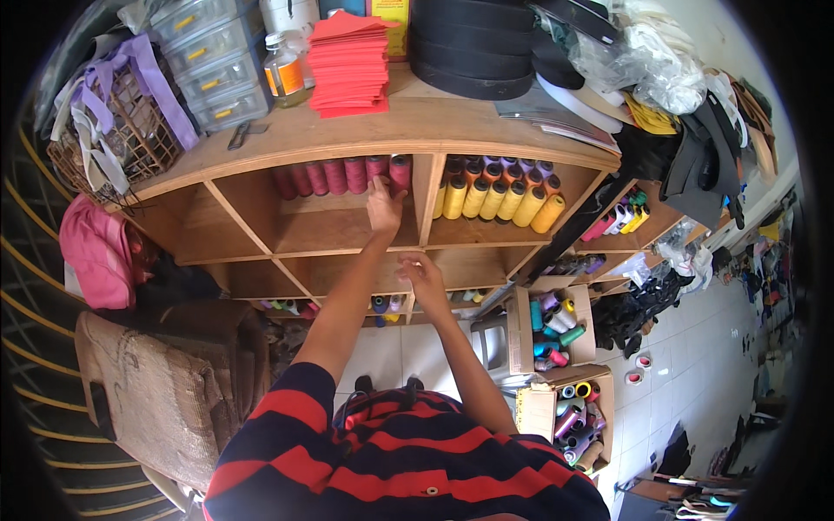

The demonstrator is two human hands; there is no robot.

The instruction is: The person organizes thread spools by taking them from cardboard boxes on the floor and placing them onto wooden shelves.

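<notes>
A row of magenta thread spools (pixel 335 177) stands along the back of a wooden cubby. My left hand (pixel 384 207) reaches into that cubby, its fingers closed on the rightmost magenta thread spool (pixel 400 174), which stands upright beside the divider. In front of the shelf, lower and to the right, my right hand (pixel 422 273) hovers with loosely bent fingers apart and nothing visible in them. Across the divider, yellow thread spools (pixel 474 200) fill the neighbouring cubby in rows, with orange and purple ones behind.
On the shelf top (pixel 287 139) are red squares (pixel 349 69), a bottle (pixel 284 71), clear drawers (pixel 217 65) and black rolls (pixel 469 52). Open cartons (pixel 521 334) of mixed spools stand at the lower right. A wrapped bundle (pixel 156 373) is on the left.
</notes>
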